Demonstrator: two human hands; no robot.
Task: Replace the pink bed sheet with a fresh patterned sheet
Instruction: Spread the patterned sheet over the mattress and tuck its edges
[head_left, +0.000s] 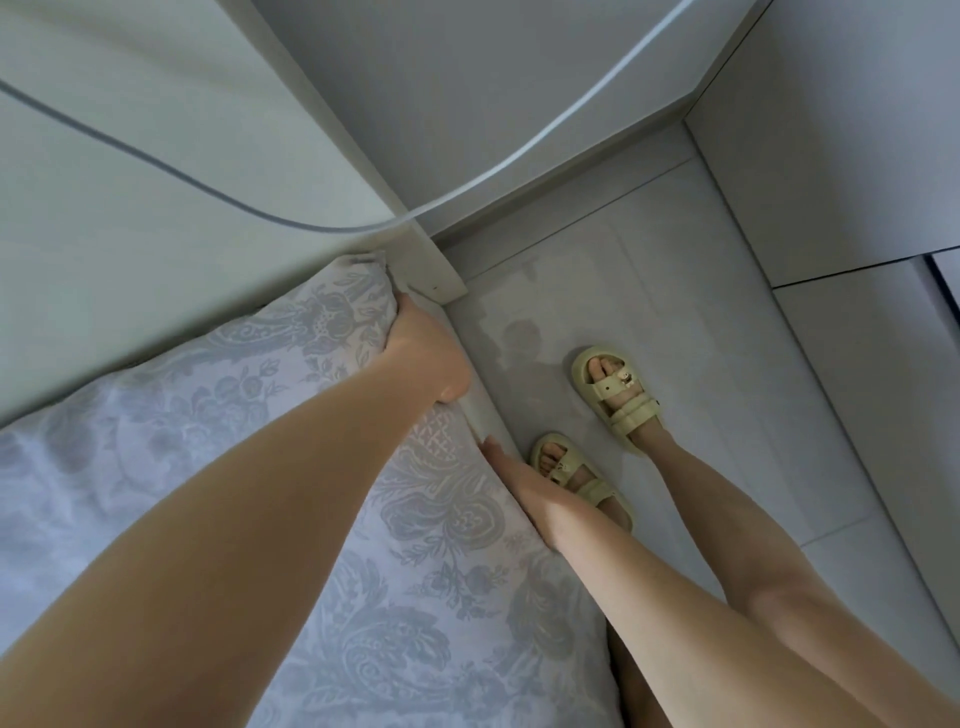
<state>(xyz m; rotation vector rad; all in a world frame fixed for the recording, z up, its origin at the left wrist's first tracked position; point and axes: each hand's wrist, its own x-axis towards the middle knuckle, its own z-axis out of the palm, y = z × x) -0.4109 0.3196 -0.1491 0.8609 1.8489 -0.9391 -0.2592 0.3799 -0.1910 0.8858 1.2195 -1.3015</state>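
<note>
**A:** Where's the patterned sheet (260, 441)?

**B:** Spread over the mattress, right up to the corner by the white bed post (434, 273). No pink sheet shows anywhere in view.

**A:** And the hands?

**B:** The left grip (423, 358) is curled over that corner, fingers closed on the sheet's edge and turned down the side (their tips are hidden in the gap). I'd say it's there to hold the corner taut against the post.

**A:** The right one?

**B:** The right grip (530, 493) lies flat along the mattress edge, fingers straight, holding nothing, pressed in beside the white side rail (475, 415). It is likely placed so to push loose cloth down between mattress and rail.

**A:** So, tucking?

**B:** That's my reading. The swap looks mostly done, with this corner being finished. The person stands on the floor (649, 260) just beside the bed, in pale sandals (618, 395).
</note>
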